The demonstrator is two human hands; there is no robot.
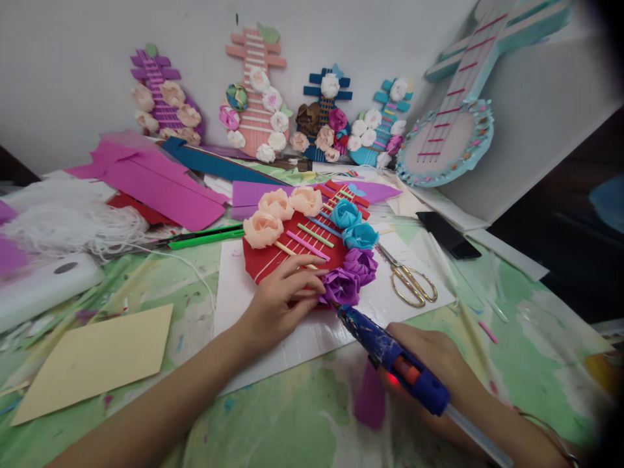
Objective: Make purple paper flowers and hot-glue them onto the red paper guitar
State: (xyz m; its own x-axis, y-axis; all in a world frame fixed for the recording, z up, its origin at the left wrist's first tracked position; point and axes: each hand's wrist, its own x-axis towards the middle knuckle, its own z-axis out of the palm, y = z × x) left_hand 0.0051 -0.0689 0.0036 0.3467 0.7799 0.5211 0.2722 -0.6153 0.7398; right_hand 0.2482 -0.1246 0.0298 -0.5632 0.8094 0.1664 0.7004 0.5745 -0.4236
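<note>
A red paper-covered model lute (263,263) with white strings and coloured strips lies on a white sheet (234,312). Peach paper flowers (275,205) line its left edge; blue paper flowers (359,235) and purple ones sit along its right. My left hand (285,292) rests over the lute's near end, thumb and fingertips closed at the left edge of the nearest purple paper flower (341,287). Wrapped around a blue hot glue gun (390,351) is my right hand (429,364). The gun's nozzle points at that flower's underside, and a clear glue stick (478,435) protrudes from its back.
Gold-handled scissors (414,283) lie right of the lute, with a black phone (448,234) beyond. A green cutter (207,237), white string (78,224) and cream card (97,357) are at left. Several decorated model instruments (256,117) lean against the wall.
</note>
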